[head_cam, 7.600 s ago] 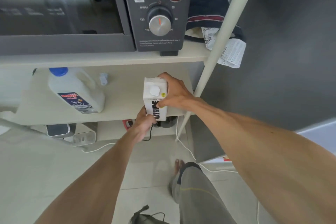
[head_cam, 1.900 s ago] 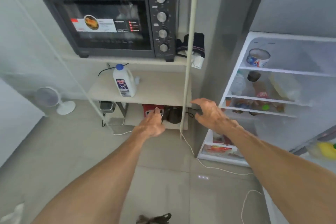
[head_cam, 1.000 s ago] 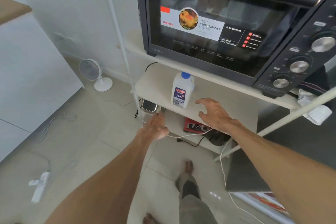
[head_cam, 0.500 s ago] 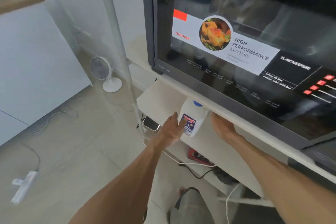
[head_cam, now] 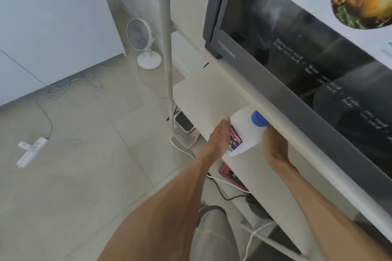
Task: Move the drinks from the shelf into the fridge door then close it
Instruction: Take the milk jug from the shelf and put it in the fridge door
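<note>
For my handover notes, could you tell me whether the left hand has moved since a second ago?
Yes. The left hand has gone from the shelf's front edge forward to the milk bottle's side.

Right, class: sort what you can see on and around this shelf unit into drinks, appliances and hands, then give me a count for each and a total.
Drinks: 1, the blue-capped milk jug on the shelf.
Appliances: 2, the Toshiba oven and the white desk fan.
Hands: 2, the left hand and the right hand, one on each side of the jug.
Total: 5.

Bare forearms, no sleeves; grey trousers (head_cam: 212, 237) with a thin yellowish seam line.
</note>
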